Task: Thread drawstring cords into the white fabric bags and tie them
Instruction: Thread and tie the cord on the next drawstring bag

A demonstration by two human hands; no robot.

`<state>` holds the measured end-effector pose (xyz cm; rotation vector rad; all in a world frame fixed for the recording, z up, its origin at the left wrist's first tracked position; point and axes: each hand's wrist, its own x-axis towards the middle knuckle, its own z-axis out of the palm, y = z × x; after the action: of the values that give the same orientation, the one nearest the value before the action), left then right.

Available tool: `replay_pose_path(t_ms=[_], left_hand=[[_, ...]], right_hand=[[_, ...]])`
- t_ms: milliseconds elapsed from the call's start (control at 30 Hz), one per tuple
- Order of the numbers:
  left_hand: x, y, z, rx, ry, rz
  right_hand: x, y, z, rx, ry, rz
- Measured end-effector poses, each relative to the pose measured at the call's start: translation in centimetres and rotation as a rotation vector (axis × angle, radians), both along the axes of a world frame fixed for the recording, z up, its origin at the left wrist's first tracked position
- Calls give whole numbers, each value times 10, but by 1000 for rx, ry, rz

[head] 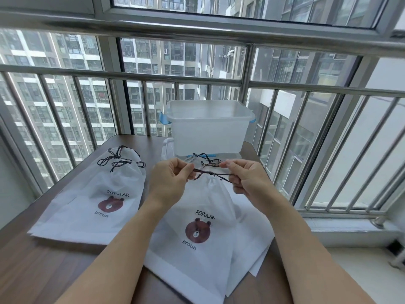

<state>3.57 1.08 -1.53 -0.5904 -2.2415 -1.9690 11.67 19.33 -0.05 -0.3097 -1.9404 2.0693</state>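
Gathered white bag [210,216], cord [215,174] seemingly knotted.

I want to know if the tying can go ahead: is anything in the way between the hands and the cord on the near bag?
Nothing visible: the left hand and right hand already pinch the dark cord above the near bag.

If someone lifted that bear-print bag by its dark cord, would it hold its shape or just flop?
Probably flop: the bag looks thin and wrinkles where the cord gathers its mouth. Likely very light, since both hands, left hand and right hand, pinch only the cord. It lies flat, so it shouldn't roll.
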Motion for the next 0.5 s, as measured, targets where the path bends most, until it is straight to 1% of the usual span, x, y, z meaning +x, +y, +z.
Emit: replay_pose_path(t_ms=[67, 167, 200, 267, 333, 367, 400, 433, 500], left_hand=[[-2, -3, 0, -63, 52, 10], [-1, -2, 0, -77, 65, 6], [2, -1, -1, -85, 79, 5], [6, 2, -3, -88, 107, 17], [6, 4, -5, -39, 84, -18], [6, 3, -4, -20, 64, -68], [7, 2, -2, -14, 44, -138], [7, 1, 0, -36, 44, -195], [9, -2, 5, -208, 108, -213]], right_hand=[[3, 1, 2, 195, -2, -72], [8, 2, 3, 490, 43, -133], [9, 2, 3, 550, 45, -120], [10, 1, -1, 621, -11, -31], [7, -1, -8, 660, -67, 54], [5, -4, -8, 617, -57, 80], [5, -6, -8, 504, -26, 98], [5, -8, -7, 348, 26, 124], [2, -16, -6, 39, 119, 176]])
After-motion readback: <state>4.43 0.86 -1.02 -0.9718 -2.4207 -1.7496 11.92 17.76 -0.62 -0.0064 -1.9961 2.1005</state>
